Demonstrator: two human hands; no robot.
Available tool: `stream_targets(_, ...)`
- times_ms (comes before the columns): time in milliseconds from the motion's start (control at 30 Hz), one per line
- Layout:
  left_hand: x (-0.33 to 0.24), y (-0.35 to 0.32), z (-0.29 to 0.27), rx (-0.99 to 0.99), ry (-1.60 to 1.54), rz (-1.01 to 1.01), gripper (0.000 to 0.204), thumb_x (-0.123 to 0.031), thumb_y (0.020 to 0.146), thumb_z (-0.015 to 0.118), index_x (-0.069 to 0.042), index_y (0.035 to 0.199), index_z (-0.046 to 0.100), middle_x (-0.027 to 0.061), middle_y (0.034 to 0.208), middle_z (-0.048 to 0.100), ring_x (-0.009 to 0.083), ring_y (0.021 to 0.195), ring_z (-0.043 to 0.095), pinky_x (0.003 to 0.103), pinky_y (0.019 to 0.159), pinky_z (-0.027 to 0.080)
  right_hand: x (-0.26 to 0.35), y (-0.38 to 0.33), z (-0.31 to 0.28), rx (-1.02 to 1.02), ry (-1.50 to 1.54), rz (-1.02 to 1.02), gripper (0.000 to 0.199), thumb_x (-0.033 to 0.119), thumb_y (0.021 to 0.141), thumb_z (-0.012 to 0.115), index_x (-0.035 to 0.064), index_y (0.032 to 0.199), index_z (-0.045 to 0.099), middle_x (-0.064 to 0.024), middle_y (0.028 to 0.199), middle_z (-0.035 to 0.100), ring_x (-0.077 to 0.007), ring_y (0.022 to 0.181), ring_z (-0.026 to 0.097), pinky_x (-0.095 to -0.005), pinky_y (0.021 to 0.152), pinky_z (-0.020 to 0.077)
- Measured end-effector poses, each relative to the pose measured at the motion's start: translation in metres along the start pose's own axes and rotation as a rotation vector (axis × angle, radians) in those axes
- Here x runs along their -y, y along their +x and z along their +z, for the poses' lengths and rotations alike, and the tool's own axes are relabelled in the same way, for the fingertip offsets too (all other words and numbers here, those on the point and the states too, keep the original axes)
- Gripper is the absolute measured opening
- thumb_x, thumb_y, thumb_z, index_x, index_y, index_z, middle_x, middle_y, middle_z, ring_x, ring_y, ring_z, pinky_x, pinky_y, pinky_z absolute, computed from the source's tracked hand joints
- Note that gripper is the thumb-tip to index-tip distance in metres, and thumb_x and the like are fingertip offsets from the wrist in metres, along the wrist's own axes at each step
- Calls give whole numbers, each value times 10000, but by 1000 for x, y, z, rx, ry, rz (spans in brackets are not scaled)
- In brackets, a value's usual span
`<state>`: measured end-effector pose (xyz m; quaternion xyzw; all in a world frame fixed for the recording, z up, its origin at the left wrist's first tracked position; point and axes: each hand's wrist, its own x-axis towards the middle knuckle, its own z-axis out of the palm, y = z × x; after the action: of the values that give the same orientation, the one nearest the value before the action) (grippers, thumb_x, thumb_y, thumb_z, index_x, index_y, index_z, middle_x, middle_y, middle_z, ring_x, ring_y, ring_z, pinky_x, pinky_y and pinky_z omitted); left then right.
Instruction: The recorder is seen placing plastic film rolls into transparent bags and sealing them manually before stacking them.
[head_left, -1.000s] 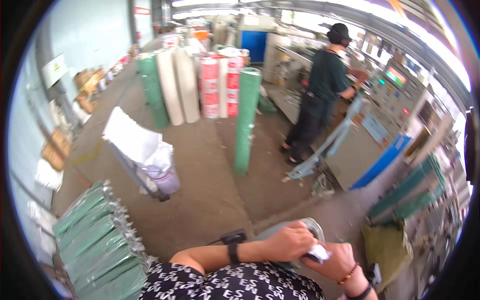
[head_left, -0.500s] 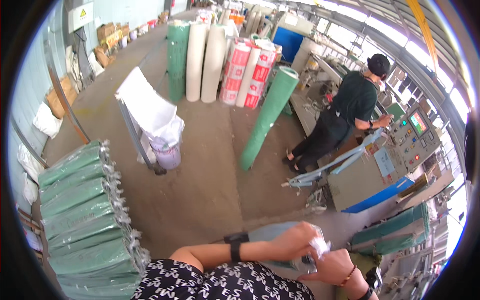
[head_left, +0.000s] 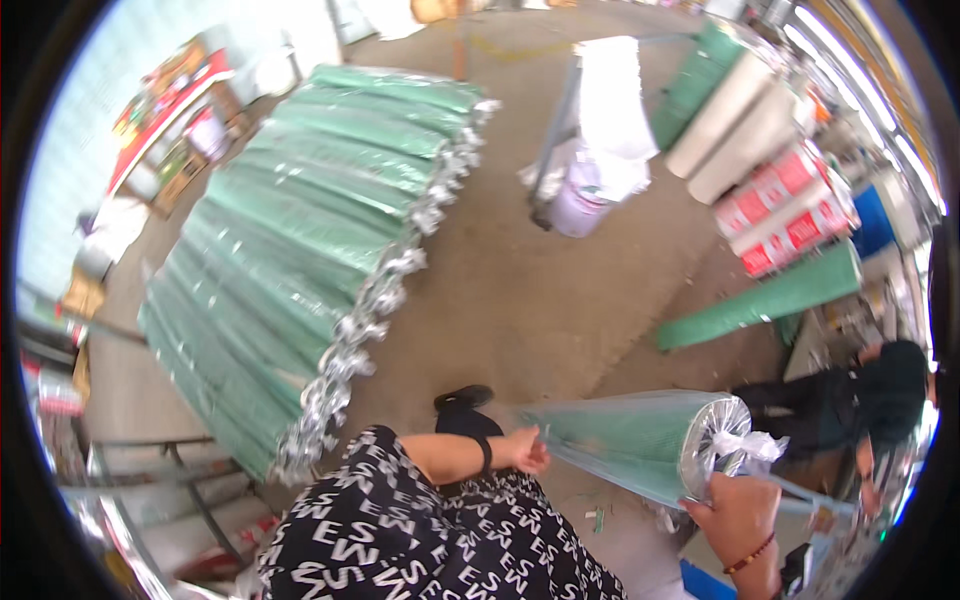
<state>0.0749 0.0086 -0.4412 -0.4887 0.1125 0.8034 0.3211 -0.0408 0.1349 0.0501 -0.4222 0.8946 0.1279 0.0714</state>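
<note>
A green roll in clear plastic (head_left: 620, 445) slants across the space in front of me, its near end capped by a gathered, twisted tuft of plastic. My right hand (head_left: 738, 510), a beaded bracelet at its wrist, is closed on that tuft. Near the roll's narrower end is my left hand (head_left: 527, 450), fingers curled; what they hold, if anything, is too small to make out. A large stack of similar plastic-wrapped green rolls (head_left: 310, 230) lies to my left, their twisted ends facing me.
A metal stand with white sheeting (head_left: 615, 100) and a purple bucket (head_left: 580, 205) stands ahead. Upright green, beige and red-and-white rolls (head_left: 775, 200) are at the right, with a leaning green roll (head_left: 760, 300). A person in dark clothes (head_left: 885, 395) is at the far right.
My view has swung left, toward the stack. My left hand has left the tied end and moved left; my right hand now grips the twisted plastic alone. The roll shows more fully.
</note>
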Motion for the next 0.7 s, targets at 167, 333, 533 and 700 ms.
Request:
stream_targets(167,72,47,34,762,-427,-136,887,-825,809,305,-77,1256,469,213,1261,518,377,1137,529,538,979,394,40,-32,-42,399,-175,-71,312,314,716,742,59,871,650,-148,835,670,-341,799,645,-464,698,474)
stream_targets(333,38,-52,101,749,-585,508,793,-734,869,357,-111,1354,440,52,1393,451,229,1202,482,464,976,435,17,-107,-32,123,-22,-262,193,183,804,671,30,838,558,-193,737,525,-357,727,544,-422,636,447)
stream_targets(533,-22,-142,98,863,-586,909,847,-752,859,335,-113,1413,385,84,1439,415,277,1280,433,474,1053,372,-15,-197,0,86,73,-167,237,215,865,627,16,991,607,-145,857,597,-323,875,578,-420,778,459)
stream_targets(700,-66,-225,48,982,-575,1028,906,-768,851,303,-101,1464,312,116,1485,362,305,1335,378,466,1106,313,1,-202,54,211,516,194,290,255,875,618,30,1057,596,-139,958,607,-313,947,579,-427,836,453)
